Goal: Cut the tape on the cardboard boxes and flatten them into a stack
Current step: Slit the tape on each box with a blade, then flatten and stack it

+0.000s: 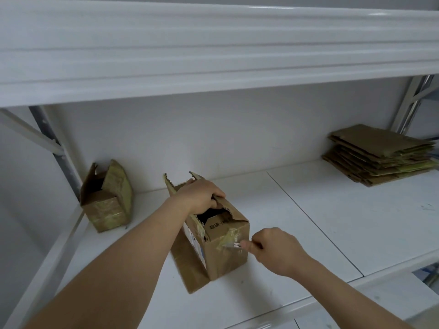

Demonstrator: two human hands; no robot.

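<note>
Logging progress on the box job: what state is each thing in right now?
Middle box: upright, top torn open, tape being cut.
Left box: upright, flaps open, still taped.
Flattened stack: piled at right.
Left hand: grips box top.
Right hand: holds blade.

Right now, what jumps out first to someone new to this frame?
At centre, the left hand grips the torn top of a taped brown cardboard box on the white shelf, while the right hand holds a small metal blade to its tape. A stack of flattened cardboard sits far right; another opened box stands left.
</note>
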